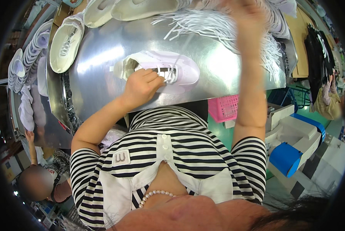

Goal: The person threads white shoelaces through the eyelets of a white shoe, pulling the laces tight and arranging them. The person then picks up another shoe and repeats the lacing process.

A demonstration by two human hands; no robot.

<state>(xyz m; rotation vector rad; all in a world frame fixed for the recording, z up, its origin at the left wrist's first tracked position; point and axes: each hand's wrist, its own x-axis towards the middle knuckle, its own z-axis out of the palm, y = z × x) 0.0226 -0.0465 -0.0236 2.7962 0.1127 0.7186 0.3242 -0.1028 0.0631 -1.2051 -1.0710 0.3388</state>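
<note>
A pale white-lilac shoe upper (186,71) lies on its side across the shiny metal table, its toe to the right. White shoelace (173,74) runs through some of its eyelets. My left hand (143,86) is closed at the lacing, thumb and fingers pinching the eyelet edge of the upper. A faint, blurred strand of lace rises from the upper toward the far right. Stretched out over the table's far right side, my right hand (243,13) is smeared by motion, and its fingers cannot be made out. Beside that forearm lies a heap of loose white laces (207,25).
Several shoe uppers line the table's far edge, with one upper (67,44) at the left corner. More stand stacked (36,46) farther left, near another person's hand (29,135). A pink basket (223,108) sits below the near edge, with boxes (295,131) at right.
</note>
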